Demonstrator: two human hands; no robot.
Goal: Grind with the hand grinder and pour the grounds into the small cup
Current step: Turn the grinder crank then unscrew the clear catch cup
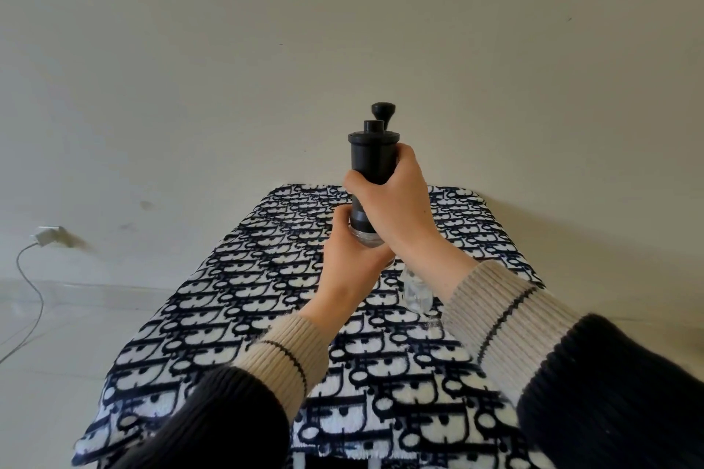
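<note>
Hand grinder [372, 160]: black, cylindrical, standing roughly upright and raised above the bench [213, 293], in front of the pale wall [343, 30]. Its crank knob [384, 111] is sitting at the top, behind the lid, with no hand touching it. A clear glass jar section [366, 237] is showing at the grinder's lower end.

Right hand [396, 202]: wrapping round the black body of the grinder from the right side, fingers curled about the barrel, thumb crossing the near face. The grinder's upper part is projecting above this hand.

Left hand [352, 259]: gripping the grinder's lower end from below and from the left, fingers curled round the glass section; it is sitting directly beneath the right hand and touching it.

Small cup [415, 291]: clear glass, standing on the bench just beside and under the right wrist, below and to the right of the grinder, apart from it. Part of it is being hidden by the forearm.

Bench: covered by a fleecy cloth [400, 392] with a dark blue and white pattern.

Sleeves [506, 316]: beige ribbed cuffs with a dark stripe, running into dark knit.

Wall plug [47, 235]: white, low on the wall at far left, its cable [38, 297] trailing to the floor.
</note>
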